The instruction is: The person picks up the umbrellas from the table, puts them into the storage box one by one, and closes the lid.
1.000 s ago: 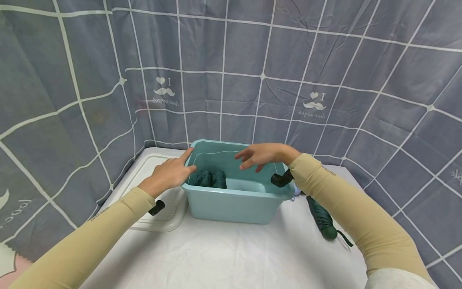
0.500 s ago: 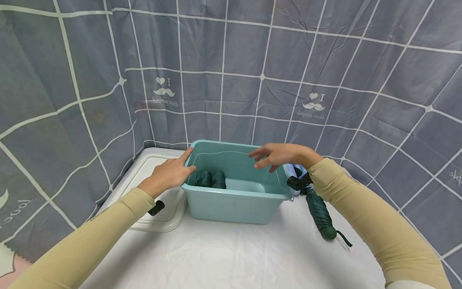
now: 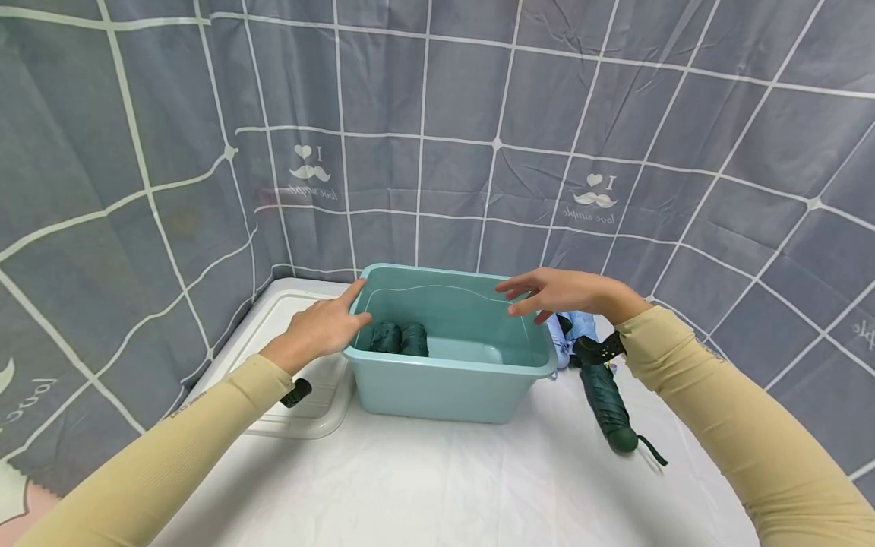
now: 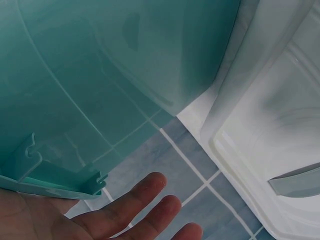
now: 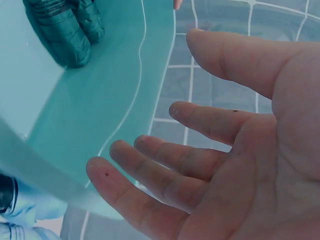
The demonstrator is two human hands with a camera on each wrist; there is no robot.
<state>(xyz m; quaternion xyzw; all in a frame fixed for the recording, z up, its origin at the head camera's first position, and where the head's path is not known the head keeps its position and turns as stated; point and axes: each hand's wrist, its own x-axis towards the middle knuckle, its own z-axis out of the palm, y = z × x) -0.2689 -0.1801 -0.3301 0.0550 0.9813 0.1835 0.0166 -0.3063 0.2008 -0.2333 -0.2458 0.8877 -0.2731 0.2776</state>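
A teal plastic bin [image 3: 437, 387] stands on the white-covered table. My left hand [image 3: 324, 327] rests on its left rim; the left wrist view shows extended fingers [image 4: 135, 205] outside the wall. My right hand [image 3: 563, 294] is over the bin's right rim with nothing in it, its fingers [image 5: 135, 200] spread and slightly bent. Inside the bin, at the left end, lie two dark green folded umbrellas [image 3: 414, 340]. On the table to the right is another dark green folded umbrella [image 3: 608, 410] with a wrist cord. Blue folded bundles [image 3: 581, 325] lie beside the bin, partly hidden by the right hand.
A white lid [image 3: 270, 319] lies flat to the left of the bin, partly under the left forearm. A grey curtain [image 3: 451, 182] with white grid lines hangs close behind the table and along both sides. White cloth [image 3: 437, 479] covers the tabletop in front.
My right hand has moved right, from above the bin's middle to its right rim, uncovering more of the blue bundles. The left hand and the bin have stayed in place.
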